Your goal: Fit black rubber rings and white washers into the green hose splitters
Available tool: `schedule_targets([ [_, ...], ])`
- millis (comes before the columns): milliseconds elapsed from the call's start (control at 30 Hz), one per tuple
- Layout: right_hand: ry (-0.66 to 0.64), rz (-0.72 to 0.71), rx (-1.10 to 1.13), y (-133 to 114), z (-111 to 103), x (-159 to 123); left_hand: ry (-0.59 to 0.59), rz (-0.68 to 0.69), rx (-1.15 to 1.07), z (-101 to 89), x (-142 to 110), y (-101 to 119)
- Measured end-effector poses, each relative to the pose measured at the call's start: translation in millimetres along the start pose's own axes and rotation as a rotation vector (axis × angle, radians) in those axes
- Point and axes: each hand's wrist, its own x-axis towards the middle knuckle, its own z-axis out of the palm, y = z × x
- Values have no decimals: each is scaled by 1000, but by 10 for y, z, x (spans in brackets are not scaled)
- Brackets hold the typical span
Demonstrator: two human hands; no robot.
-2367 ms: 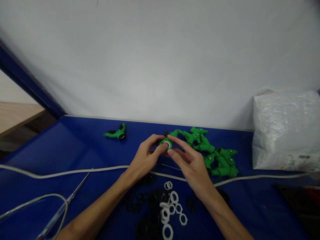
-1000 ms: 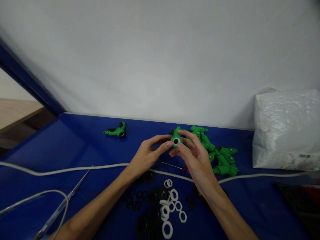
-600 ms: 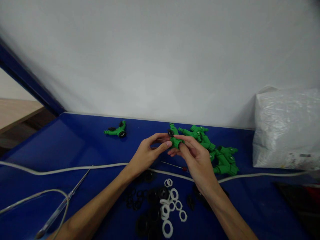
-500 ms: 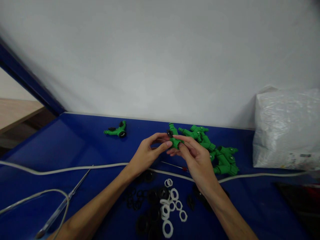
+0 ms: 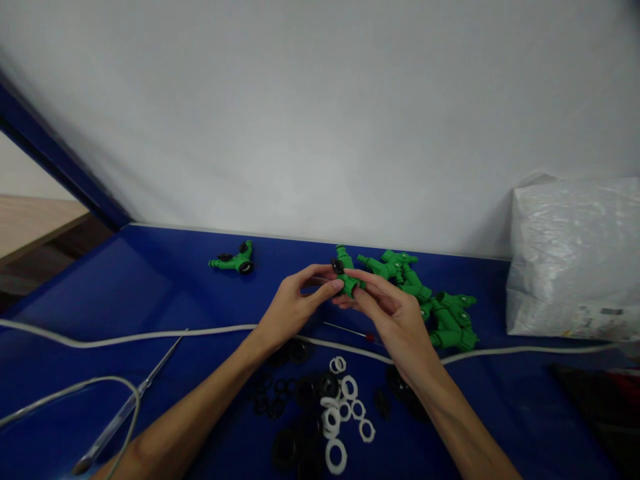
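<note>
Left hand, head view: thumb and fingers clamp the green fitting, which is up off the blue table between both hands; right hand grips it too, thumb at its mouth, index finger across its top. Just changed: a second ago the white-ringed mouth faces the camera, now it's turned rightward, so the right thumb can presumably work at the opening. Counts: one held fitting, one black knob visible on it; one finished-looking fitting lying off left; pile of green fittings at right, maybe four or five, overlapping. White rings: roughly ten, some stacked. Black rings: too dark to count. One red-ended tool under the hands, one clear-handled tool left, one wrapped package right.
</note>
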Motion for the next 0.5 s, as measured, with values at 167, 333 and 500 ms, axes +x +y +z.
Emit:
schedule_targets([
  [167,-6,21,-31,-7,-41,9,13,14,58,-19,8,-28],
  [333,-16,63,-32,45,-96,27,-5,-7,71,-22,14,-35],
  [500,-13,90,-17,48,-104,19,-21,-40,51,-30,21,-56],
])
